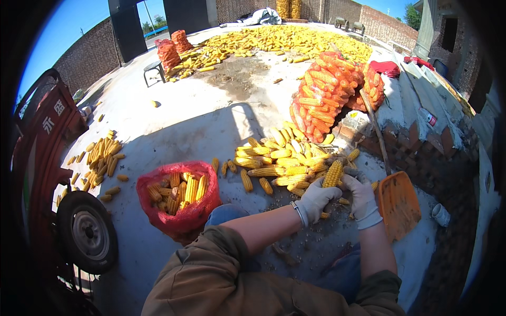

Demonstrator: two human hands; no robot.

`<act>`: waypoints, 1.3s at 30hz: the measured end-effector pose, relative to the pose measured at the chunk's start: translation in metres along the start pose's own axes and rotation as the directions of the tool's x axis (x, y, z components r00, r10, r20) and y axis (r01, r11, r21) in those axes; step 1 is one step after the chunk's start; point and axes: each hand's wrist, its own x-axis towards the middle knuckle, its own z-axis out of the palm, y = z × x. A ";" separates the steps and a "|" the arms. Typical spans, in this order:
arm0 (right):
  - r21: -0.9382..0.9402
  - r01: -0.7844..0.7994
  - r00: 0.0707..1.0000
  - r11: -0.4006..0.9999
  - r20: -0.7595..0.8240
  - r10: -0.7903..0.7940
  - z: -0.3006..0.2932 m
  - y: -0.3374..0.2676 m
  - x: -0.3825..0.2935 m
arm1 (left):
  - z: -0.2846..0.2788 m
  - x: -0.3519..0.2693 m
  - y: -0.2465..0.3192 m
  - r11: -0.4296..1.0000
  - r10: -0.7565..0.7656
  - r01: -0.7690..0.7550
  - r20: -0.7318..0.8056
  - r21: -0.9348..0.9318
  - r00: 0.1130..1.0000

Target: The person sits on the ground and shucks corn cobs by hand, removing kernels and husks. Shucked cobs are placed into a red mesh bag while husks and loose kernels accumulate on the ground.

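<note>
My left hand (317, 199), in a whitish work glove, grips the lower end of a yellow corn cob (333, 173). On the cob's right side is my right hand (359, 193), gloved too, its fingers bent against the cob; part of them is hidden. Just beyond both hands lies a pile of husked corn cobs (286, 164) on the concrete. To the left, a red mesh sack (148, 201) stands with its mouth wide, partly filled with cobs (189, 189). Loose kernels and bits of debris are scattered on the ground below my hands.
An orange-bladed shovel (399, 205) leans at the right beside a white cup (440, 215). Behind the pile stands a full mesh sack of corn (326, 96). A red vehicle's wheel (87, 232) and another small cob heap (103, 154) are left. Farther back are a stool (154, 68) and spread corn (276, 39).
</note>
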 end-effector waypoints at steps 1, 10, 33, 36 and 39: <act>-0.213 0.175 0.980 0.961 -0.054 -0.190 -0.004 0.011 0.008 | -0.004 0.009 -0.007 0.994 0.073 -0.070 -0.026 0.089 0.997; -0.479 0.286 0.956 0.830 0.088 -0.279 -0.006 -0.002 0.005 | -0.003 0.010 -0.005 0.828 0.268 -0.330 0.197 0.453 0.943; 0.127 0.237 0.968 0.963 0.055 -0.245 -0.063 -0.019 0.037 | -0.037 0.036 0.023 0.710 -0.328 0.099 0.203 0.697 0.923; 0.099 0.221 0.969 0.970 0.093 -0.230 -0.058 -0.026 0.026 | -0.043 0.028 0.015 0.783 0.015 -0.197 0.298 0.590 0.954; 0.220 0.188 0.938 0.957 0.248 -0.241 -0.062 -0.022 0.027 | -0.037 0.028 0.015 0.783 0.231 -0.271 0.142 0.559 0.962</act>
